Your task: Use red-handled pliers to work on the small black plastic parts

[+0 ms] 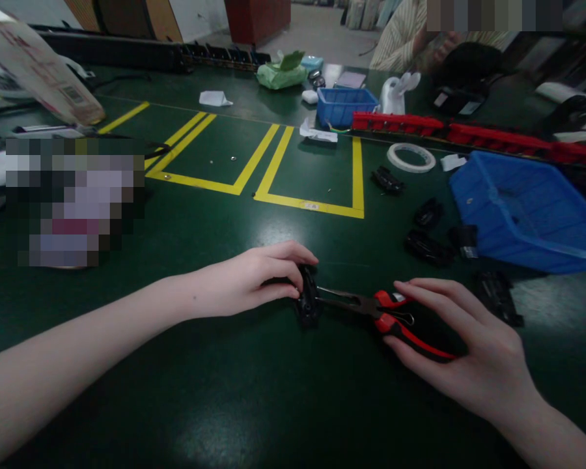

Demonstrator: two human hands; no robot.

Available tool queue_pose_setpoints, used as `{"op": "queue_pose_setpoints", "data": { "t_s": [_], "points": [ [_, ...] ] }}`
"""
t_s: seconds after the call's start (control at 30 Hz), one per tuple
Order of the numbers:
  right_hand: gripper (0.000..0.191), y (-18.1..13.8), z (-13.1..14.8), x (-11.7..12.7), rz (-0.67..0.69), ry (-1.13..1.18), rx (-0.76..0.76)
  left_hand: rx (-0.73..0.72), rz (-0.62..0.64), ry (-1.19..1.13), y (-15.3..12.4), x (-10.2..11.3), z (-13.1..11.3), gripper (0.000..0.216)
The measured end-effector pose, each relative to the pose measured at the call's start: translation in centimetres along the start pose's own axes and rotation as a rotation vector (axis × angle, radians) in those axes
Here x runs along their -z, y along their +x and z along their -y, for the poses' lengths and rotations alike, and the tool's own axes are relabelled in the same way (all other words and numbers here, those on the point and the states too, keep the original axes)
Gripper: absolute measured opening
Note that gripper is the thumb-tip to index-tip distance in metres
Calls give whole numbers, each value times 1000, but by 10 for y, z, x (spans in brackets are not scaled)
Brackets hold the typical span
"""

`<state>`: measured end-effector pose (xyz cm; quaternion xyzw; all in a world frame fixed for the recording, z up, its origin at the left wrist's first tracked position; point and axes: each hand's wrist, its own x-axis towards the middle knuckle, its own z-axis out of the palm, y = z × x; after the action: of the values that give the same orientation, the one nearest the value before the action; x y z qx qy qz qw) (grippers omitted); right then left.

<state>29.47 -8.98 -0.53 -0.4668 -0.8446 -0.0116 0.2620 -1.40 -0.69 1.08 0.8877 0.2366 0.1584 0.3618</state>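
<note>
With its fingers closed on a small black plastic part (307, 306), my left hand (264, 277) steadies it on the dark green table. My right hand (469, 339) grips red-and-black needle-nose pliers (368, 306) by the handles. The plier jaws are parted and point left, with their tips at the right side of the black part. Whether the tips pinch anything there is too small to tell. Further right lie similar loose parts: one black part (430, 247) beside the blue bin and another (499, 296) behind my right hand.
A blue plastic bin (532, 215) stands at the right. Behind are a roll of white tape (411, 157), a smaller blue basket (346, 106) and a red strip (400, 122). Yellow tape lines (312, 207) mark the table. Across it sits a person in a striped sleeve (398, 39).
</note>
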Motion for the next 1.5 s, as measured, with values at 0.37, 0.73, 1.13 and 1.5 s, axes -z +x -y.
{"op": "queue_pose_setpoints", "data": {
  "t_s": [0.37,0.73,1.13,1.5],
  "points": [
    [45,-1,-3,2,23,-7,18,-112,-19,-24,2,0,9,12],
    [48,-4,-4,4,19,-2,-15,-121,-69,-30,-3,4,10,30],
    [42,-2,0,1,-40,5,-53,179,-212,494,-8,-33,-24,80],
    [43,-1,0,1,6,49,-33,33,-73,232,-4,-28,-10,71]
  ]
}}
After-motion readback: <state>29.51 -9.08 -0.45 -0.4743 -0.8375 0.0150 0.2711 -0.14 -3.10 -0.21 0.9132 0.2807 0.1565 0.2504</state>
